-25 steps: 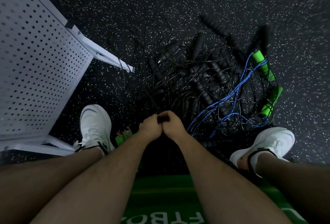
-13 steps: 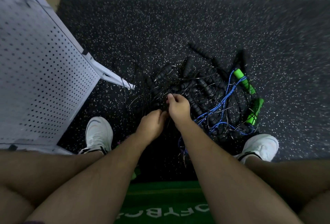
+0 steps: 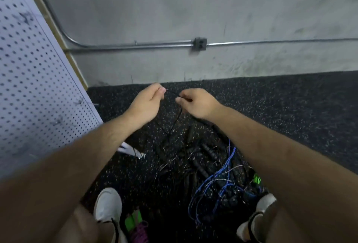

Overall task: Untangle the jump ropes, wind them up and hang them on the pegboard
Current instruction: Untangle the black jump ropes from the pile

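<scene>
Jump ropes [image 3: 210, 167]: tangled heap on floor [image 3: 271, 107]
Black cord [image 3: 176, 119]: rises from heap, spans both hands
Left hand [image 3: 147, 103]: pinches cord end
Right hand [image 3: 197, 104]: fingers curled around cord

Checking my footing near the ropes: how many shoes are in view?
2: left shoe beside the wound purple rope, right shoe at the tangled ropes' edge.

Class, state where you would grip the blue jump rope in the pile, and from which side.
Grip its green handle, from above and the right: it looks rigid and lies exposed at the edge, while the blue cord weaves through black ropes.
</scene>
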